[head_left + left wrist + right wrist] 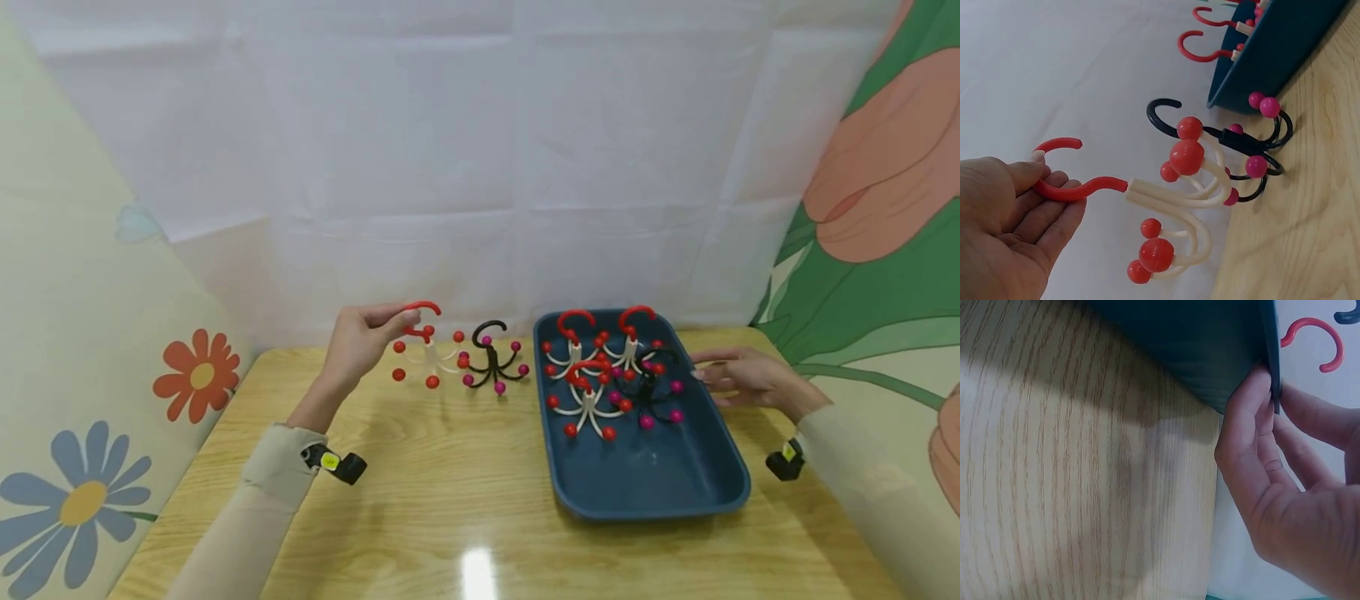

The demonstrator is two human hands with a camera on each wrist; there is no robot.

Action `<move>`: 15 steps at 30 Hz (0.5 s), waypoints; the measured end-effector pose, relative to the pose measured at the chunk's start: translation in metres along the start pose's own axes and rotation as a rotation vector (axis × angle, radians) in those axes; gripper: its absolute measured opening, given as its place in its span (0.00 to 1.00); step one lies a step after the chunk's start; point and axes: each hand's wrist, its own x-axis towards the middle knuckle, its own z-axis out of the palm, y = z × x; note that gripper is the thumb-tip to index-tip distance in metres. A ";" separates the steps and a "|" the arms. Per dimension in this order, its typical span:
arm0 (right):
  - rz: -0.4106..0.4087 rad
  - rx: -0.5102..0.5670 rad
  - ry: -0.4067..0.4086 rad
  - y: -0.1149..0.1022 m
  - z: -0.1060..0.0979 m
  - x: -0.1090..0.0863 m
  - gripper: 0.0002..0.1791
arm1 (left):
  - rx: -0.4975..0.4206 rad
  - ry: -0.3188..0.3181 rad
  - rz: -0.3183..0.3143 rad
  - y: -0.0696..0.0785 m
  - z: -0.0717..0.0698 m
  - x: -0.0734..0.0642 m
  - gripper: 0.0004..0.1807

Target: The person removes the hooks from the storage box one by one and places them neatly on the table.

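Note:
My left hand [356, 343] pinches the red hook of a multi-arm hanging hook [1169, 195] with white arms and red ball tips. In the left wrist view its arms hang apart from the tabletop. Just right of it, a black hanging hook [492, 360] with magenta balls stands on the table. My right hand [750, 379] holds the right rim of a dark blue tray [645, 487], thumb inside and fingers outside in the right wrist view. Inside the tray's far part are three white hooks with red tops [589, 404] and one black hook [648, 390] with magenta balls.
The wooden table [420, 500] meets a white cloth backdrop [390, 150] along its far edge. Flower-patterned cloths hang at the left [67, 350] and right [885, 150].

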 end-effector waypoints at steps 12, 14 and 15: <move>-0.003 0.009 0.008 0.002 0.000 0.001 0.39 | -0.032 0.037 -0.024 -0.025 0.014 0.013 0.26; -0.004 0.003 0.011 0.001 0.001 0.000 0.39 | -0.032 0.043 -0.035 -0.028 0.015 0.014 0.26; -0.004 0.001 0.012 0.001 0.001 0.000 0.39 | -0.034 0.044 -0.042 -0.029 0.015 0.015 0.26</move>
